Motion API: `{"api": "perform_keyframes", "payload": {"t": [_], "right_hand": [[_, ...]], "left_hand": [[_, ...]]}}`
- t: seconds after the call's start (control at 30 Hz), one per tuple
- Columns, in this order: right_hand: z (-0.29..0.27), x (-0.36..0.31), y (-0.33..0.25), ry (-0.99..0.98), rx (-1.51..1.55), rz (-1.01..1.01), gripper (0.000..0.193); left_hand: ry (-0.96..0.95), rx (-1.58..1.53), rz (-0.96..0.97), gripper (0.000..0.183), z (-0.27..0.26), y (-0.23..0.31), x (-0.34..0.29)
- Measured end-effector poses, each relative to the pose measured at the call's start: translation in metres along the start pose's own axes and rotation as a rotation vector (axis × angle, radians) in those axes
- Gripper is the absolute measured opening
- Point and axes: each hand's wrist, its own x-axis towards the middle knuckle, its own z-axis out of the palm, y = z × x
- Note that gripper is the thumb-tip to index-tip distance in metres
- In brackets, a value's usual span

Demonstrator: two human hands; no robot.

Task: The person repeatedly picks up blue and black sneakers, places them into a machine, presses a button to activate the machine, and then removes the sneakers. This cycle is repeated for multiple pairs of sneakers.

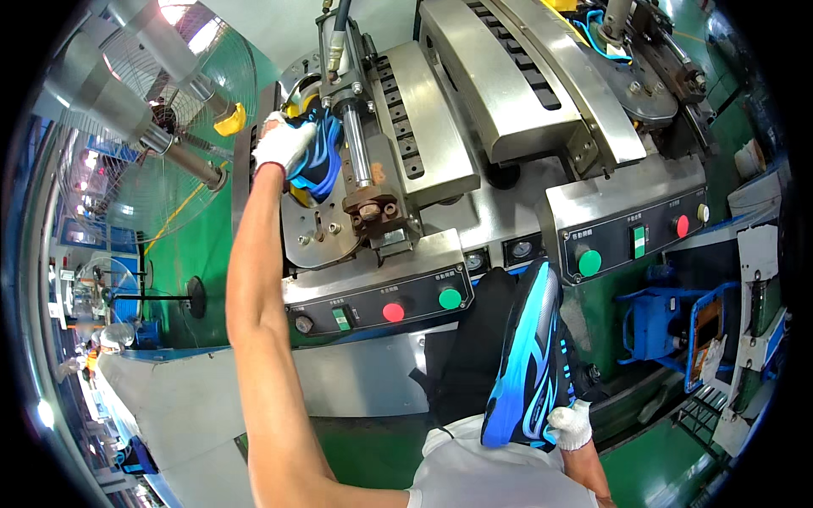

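My left hand (pixel 284 146), in a white glove, reaches out to the press on the left. Its fingers are closed round a blue and black sneaker (pixel 320 165) that sits in the machine beside a shiny steel rod (pixel 356 144). Part of that shoe is hidden under the glove and the clamp. Close to my body, my right hand (pixel 572 426), also gloved in white, grips a second sneaker (pixel 527 364), black with a bright blue and cyan sole side. This one is held upright lengthwise in front of my lap, and some of my fingers are hidden behind it.
A control panel (pixel 379 306) with green and red buttons fronts the left press; a similar panel (pixel 631 237) fronts the right one. Steel housings (pixel 500 76) stand between. A wire-guarded fan (pixel 157 118) is at far left, and a blue metal frame (pixel 656 326) stands at right.
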Motion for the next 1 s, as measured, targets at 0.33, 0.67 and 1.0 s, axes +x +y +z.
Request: {"api": "perform_keyframes", "payload": {"t": [0.33,0.67,1.0], "right_hand": [[0.1,0.046,-0.041,0.058,-0.115,0.013,0.087],[0.332,0.158,-0.093,-0.324,-0.507,-0.313,0.035],[0.519,0.376,-0.104,-0.335,-0.994,0.029,0.026]], "left_hand": [[0.382,-0.42,0.109,0.057,-0.158,-0.06,-0.206],[0.073,-0.361,-0.351,0.046,-0.086,-0.183,-0.504],[0.01,-0.238,-0.373,0.054,0.023,-0.231,-0.606]]}}
